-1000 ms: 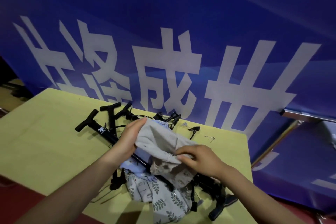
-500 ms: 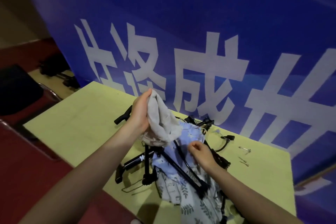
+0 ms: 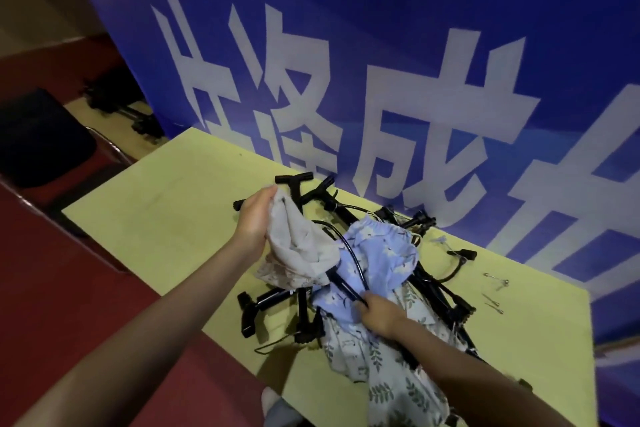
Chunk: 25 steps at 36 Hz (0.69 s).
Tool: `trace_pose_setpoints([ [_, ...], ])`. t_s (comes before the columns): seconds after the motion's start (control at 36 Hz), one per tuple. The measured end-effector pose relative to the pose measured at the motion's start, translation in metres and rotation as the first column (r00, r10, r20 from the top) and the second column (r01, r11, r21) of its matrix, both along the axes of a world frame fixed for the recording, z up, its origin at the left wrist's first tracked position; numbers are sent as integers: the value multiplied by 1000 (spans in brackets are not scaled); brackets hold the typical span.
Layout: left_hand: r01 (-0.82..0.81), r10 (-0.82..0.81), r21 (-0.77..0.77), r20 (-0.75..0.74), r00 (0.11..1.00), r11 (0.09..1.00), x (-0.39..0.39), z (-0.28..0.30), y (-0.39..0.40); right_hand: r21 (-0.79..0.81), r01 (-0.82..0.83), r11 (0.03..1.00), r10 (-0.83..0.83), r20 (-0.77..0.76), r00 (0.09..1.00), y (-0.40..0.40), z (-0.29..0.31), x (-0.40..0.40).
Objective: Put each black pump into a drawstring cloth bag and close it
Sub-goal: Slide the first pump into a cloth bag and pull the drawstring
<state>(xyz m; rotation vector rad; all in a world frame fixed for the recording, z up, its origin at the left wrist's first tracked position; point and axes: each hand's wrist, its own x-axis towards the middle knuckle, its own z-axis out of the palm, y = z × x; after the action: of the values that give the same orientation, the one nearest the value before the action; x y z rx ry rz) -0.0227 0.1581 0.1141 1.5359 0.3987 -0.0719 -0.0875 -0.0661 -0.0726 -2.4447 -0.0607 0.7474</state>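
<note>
Banner [image 3: 398, 45] behind table [image 3: 156, 218] shows "成".

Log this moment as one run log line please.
left hand: holds beige bag | right hand: grips black pump | pump: not yet bagged

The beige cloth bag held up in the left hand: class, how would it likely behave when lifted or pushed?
The beige cloth bag sags in folds from the left hand, so it is probably floppy. One hand bunches it, so likely light. Pushed, it would probably crumple, not slide.
</note>
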Motion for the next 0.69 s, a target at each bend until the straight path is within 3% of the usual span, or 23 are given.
trace_pose_setpoints([
  [0.11,16,-18,75,17,1000,997,6,6,3,54,139,989,-145,127,981,-15,18,11],
  [0.25,54,-57,37,91,994,998,11,22,-10,115,164,980,-183,191,964,-40,45,15],
  [0.39,34,-31,-21,115,993,999,10,34,-32,263,265,928,-337,283,898,-57,82,16],
  [0.69,96,-104,-112,-74,992,989,-12,-10,-87,443,361,821,-515,301,803,-104,143,-16],
])
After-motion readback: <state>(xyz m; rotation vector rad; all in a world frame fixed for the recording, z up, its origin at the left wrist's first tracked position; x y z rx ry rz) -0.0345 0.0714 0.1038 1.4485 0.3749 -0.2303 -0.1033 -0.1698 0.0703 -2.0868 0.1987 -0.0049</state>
